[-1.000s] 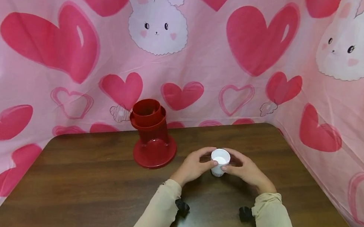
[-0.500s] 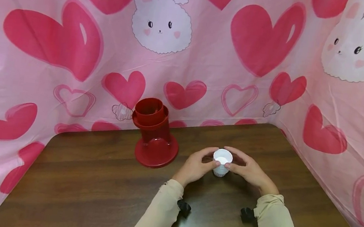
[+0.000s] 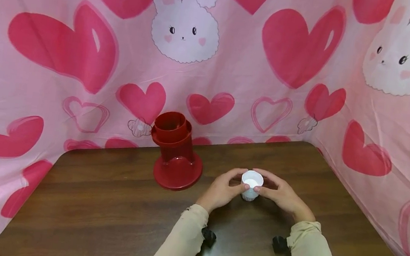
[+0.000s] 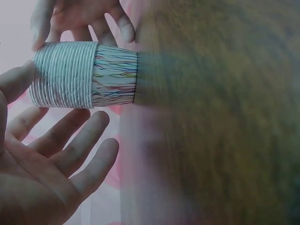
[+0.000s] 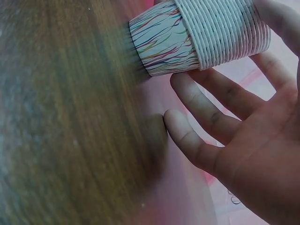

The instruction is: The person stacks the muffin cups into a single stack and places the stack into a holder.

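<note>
A nested stack of white paper cups [image 3: 250, 194] stands mouth up on the table, its lowest cup printed with thin coloured wavy lines. My left hand [image 3: 219, 192] holds it from the left, thumb near the front of the rim. From the right my right hand [image 3: 285, 198] grips the same stack, thumb close to the other thumb. In the left wrist view the ribbed rims of the stack [image 4: 65, 75] lie between thumb and fingers. The lower fingers of the right hand [image 5: 253, 126] spread away from the cups in the right wrist view.
A red plastic stand [image 3: 177, 144] with a round base and an open tube on top stands at the back of the wooden table [image 3: 105, 205], left of the hands. Behind the table hangs a pink cloth [image 3: 230, 76] with hearts and rabbits. Black wrist devices [image 3: 280, 244] sit below both hands.
The camera view has shifted slightly, so everything appears a little further right. Both hands keep their hold on the cup stack, which stays in its place.
</note>
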